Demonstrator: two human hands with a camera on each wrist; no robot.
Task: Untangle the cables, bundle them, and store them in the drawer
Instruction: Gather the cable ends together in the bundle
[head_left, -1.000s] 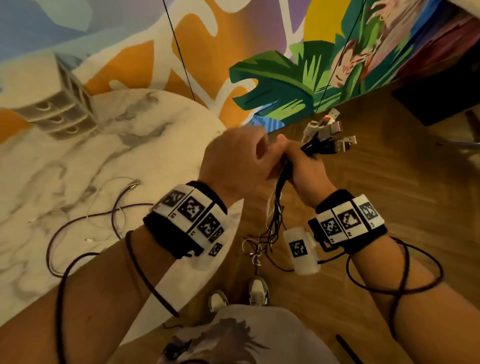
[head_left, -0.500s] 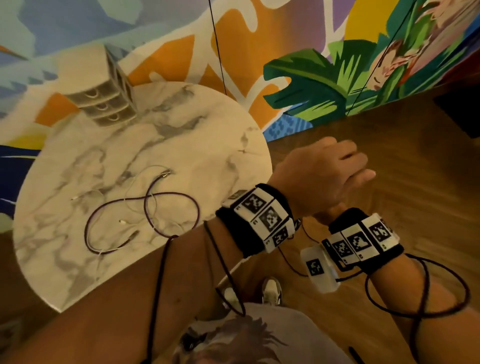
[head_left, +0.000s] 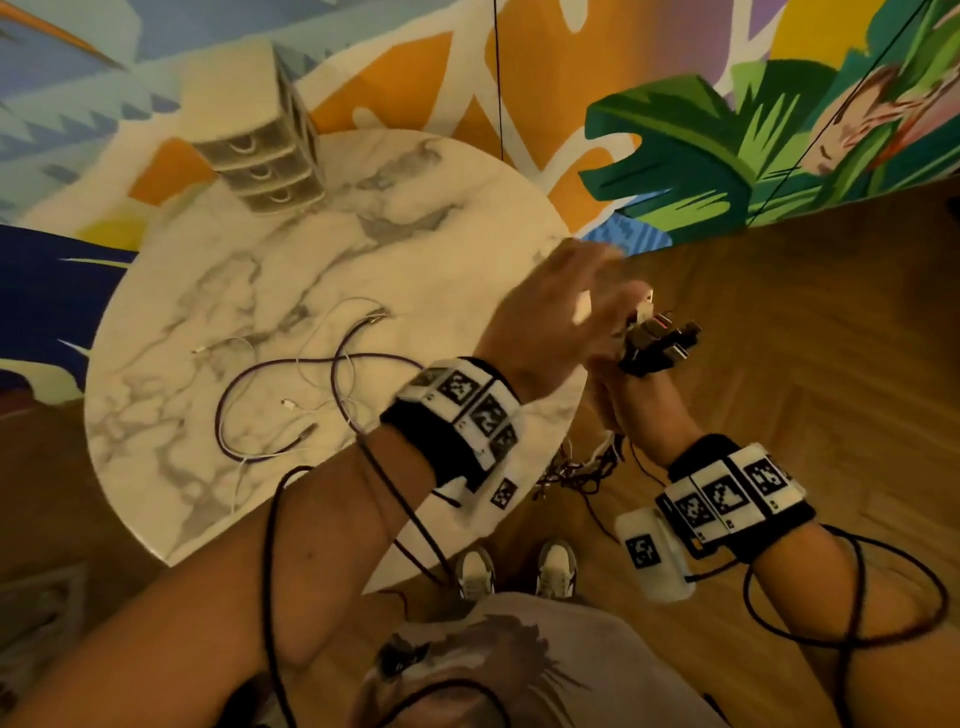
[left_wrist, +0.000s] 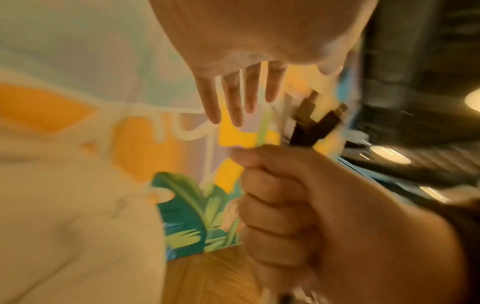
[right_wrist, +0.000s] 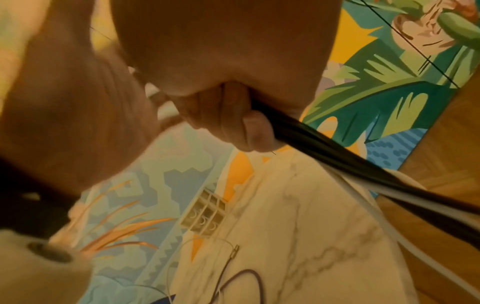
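right hand grip holds the cable bundle — left hand grip wide, fingers straight.

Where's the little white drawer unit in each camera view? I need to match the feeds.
Head: drawer unit upper left, at the marble table's far edge by the mural.
Left wrist: not in it.
Right wrist: lower centre, on the table's far edge.
Shared landmark: the table.

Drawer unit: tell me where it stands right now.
In the head view the drawer unit stands at the far left edge of the marble table, against the mural, beyond the loose cables.
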